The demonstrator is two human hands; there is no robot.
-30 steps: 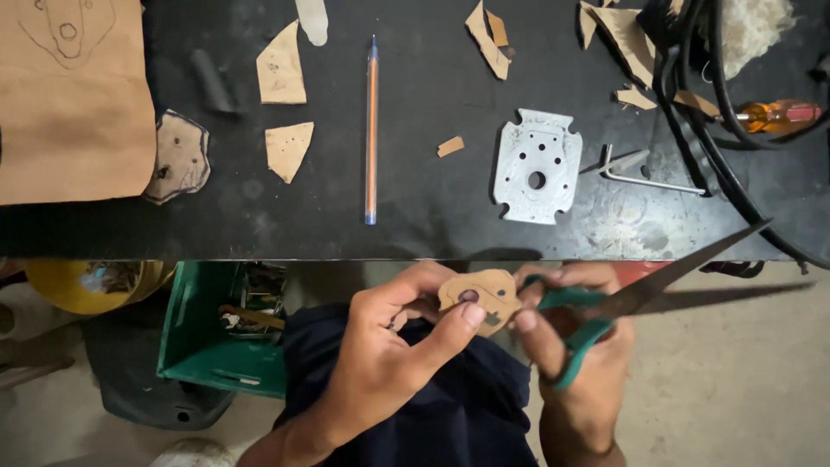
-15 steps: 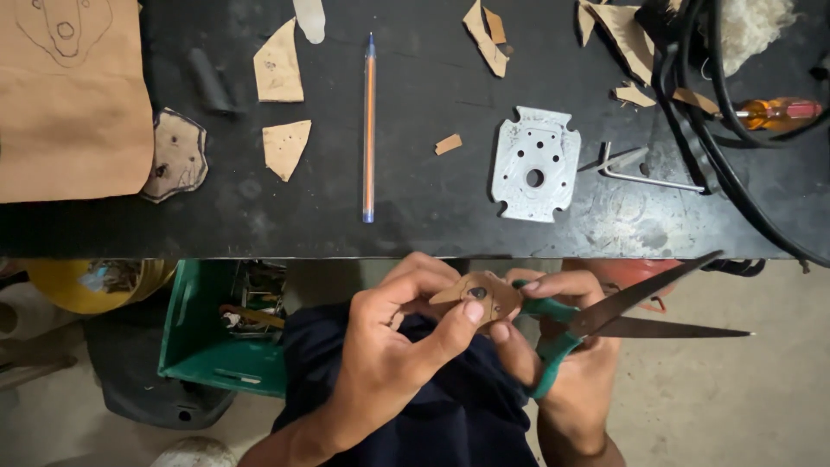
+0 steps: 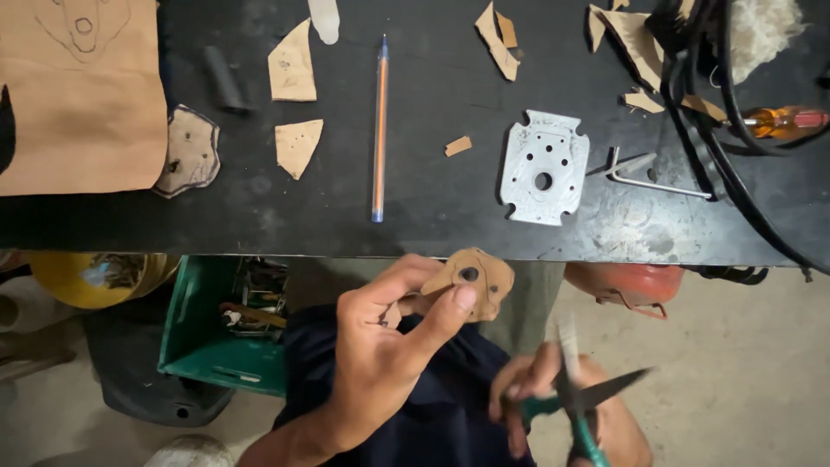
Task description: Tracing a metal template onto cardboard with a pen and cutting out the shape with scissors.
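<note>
My left hand [image 3: 389, 346] pinches a small brown cardboard cut-out [image 3: 477, 278] with a round hole in it, held just below the front edge of the black table [image 3: 432, 220]. My right hand [image 3: 553, 402] is lower right, apart from the cut-out, gripping green-handled scissors [image 3: 586, 399] whose blades stand apart. On the table above lie a metal plate [image 3: 545, 164] with holes and notched corners, and an orange pen [image 3: 379, 130].
Brown cardboard sheet [image 3: 82, 95] at far left, a worn gasket piece [image 3: 190, 151], several cardboard scraps [image 3: 298, 145], a hex key [image 3: 653, 177], black cables [image 3: 718, 130] and a screwdriver [image 3: 782, 121] at right. Below the table: green crate [image 3: 216, 329], yellow container [image 3: 95, 272], red object [image 3: 631, 285].
The scissors have left the cut-out: my right hand dropped down and to the right with them. My left hand still holds the cardboard piece, now turned flatter toward the camera.
</note>
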